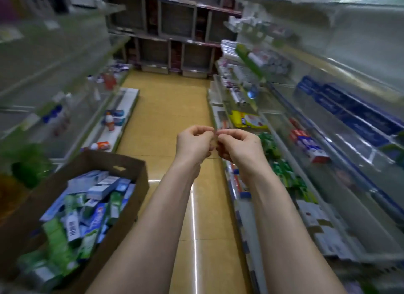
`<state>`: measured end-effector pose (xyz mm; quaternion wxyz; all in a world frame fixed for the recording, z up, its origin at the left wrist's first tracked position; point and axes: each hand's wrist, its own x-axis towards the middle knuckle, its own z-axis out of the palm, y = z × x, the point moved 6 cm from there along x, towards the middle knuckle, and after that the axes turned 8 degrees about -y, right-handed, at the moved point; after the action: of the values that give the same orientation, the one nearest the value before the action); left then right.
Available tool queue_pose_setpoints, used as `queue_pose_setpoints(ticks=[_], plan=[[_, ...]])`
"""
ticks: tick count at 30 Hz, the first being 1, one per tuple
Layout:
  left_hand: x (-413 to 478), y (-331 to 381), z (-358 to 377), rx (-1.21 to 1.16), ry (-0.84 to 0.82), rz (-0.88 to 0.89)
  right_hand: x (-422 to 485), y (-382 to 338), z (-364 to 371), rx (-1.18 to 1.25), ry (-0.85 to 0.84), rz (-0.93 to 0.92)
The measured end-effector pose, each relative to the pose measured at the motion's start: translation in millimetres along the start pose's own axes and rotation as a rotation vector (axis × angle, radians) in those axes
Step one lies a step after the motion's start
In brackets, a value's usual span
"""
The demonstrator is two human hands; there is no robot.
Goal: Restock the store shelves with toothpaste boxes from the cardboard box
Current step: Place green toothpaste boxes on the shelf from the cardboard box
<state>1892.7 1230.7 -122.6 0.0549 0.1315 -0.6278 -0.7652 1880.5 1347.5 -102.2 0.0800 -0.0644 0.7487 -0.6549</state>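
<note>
Far left: one run of store shelves (65, 59), blurred, with two orange-and-white bottles (109, 119) on its lowest ledge, one upright and one lying down.

Lower left: one open cardboard box (131, 169), on the aisle's left side and well apart from both hands. Heaped inside, loose toothpaste boxes (102, 189) in blue, white and green, too jumbled to count.

Centre, over the tan floor (166, 110): two bare forearms reaching forward. Left hand (194, 140) closed, fingers curled in. Right hand (238, 143) closed the same way, just beside it, fingertips of the two touching. Nothing visibly held in either, though the meeting point is blurred.

Right: a second run of shelves (328, 59), several tiers. One yellow packet (247, 119) just beyond the right hand. A row of green boxes (271, 147) on the low tier beside the right wrist. About two red, white and blue toothpaste boxes (308, 143) one tier up. Further right, a stack of dark blue boxes (354, 112), number unclear through blur. Bottom right, white boxes (321, 223).
</note>
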Motion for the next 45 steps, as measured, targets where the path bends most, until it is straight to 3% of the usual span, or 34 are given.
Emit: queue_pose_setpoints(ticks=[9,17,30,36,41,45], plan=[[20,-21,-189,-0.048,0.388,-0.060,42,15,191,0.001,-0.391,0.092],[16,-54,-320,-0.087,0.711,-0.173,77,73,328,-0.078,-0.669,0.219],[26,-128,-439,-0.226,1.124,-0.429,132,152,469,-0.188,-1.027,0.387],[6,-178,-462,-0.303,1.198,-0.556,118,207,497,-0.334,-1.141,0.522],[2,-223,-481,-0.340,1.185,-0.647,114,247,507,-0.415,-1.088,0.605],[15,-257,-492,-0.380,1.084,-0.704,112,280,508,-0.496,-1.011,0.650]])
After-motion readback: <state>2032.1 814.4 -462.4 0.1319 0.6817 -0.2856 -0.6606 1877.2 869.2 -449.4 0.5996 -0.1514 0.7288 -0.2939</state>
